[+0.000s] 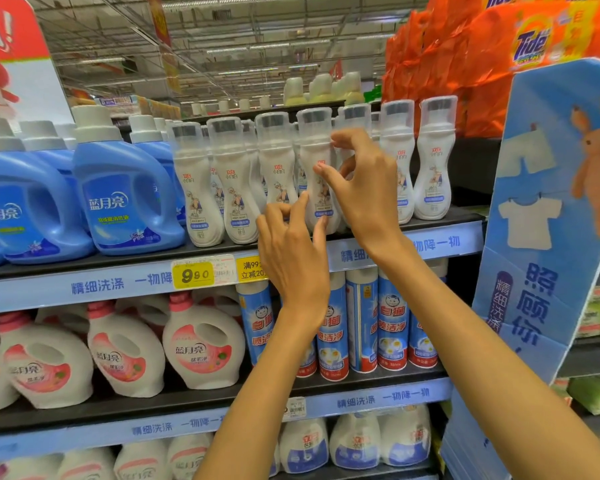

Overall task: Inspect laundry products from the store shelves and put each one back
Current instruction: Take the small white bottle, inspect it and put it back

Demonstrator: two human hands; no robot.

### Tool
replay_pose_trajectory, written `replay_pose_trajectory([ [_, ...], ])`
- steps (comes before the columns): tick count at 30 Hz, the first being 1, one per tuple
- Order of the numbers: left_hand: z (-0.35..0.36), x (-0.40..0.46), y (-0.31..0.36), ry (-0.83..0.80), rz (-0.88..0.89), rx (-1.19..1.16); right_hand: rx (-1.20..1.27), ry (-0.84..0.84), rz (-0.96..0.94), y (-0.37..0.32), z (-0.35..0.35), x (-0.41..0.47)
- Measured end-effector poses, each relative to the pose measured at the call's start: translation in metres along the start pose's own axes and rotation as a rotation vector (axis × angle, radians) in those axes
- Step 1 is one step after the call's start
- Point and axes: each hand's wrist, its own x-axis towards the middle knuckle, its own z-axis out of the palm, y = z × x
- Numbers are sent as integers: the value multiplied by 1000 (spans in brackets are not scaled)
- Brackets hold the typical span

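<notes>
A white waisted bottle (312, 148) with a clear cap stands in a row of the same bottles (234, 188) on the upper shelf (101, 284). My right hand (364, 192) is in front of its upper body, fingers loosely curled, with thumb tip near the neck and index tip on the front. Lower down, my left hand (291, 251) touches the bottle's lower label with its index finger and thumb. Neither hand wraps round the bottle, which stands on the shelf.
Blue detergent jugs (125, 195) stand left of the white bottles. On the shelf below are white and pink jugs (201, 348) and blue spray cans (364, 317). A blue cardboard display (551, 202) juts out at the right, with orange Tide bags (465, 64) above.
</notes>
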Motion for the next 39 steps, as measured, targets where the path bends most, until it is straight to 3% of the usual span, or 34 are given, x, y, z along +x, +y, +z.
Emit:
replay_pose_trajectory([
  [8,-1,-4,-2,16,20,-53,43,54,-53,1,-17,4],
  [12,0,-6,4,30,85,-99,-170,145,-74,8,-27,18],
  [18,6,-3,15,-27,133,-160,-415,-69,-71,19,-24,23],
  [22,9,-4,13,-67,129,-186,-307,-6,-107,17,-30,22],
  [28,8,-8,9,-105,143,-207,153,-42,-47,12,-41,5],
  [33,0,-14,11,-193,140,-266,315,-29,-7,4,-54,-5],
  [39,-30,-34,21,-491,-172,-873,448,-94,29,-12,-67,-26],
])
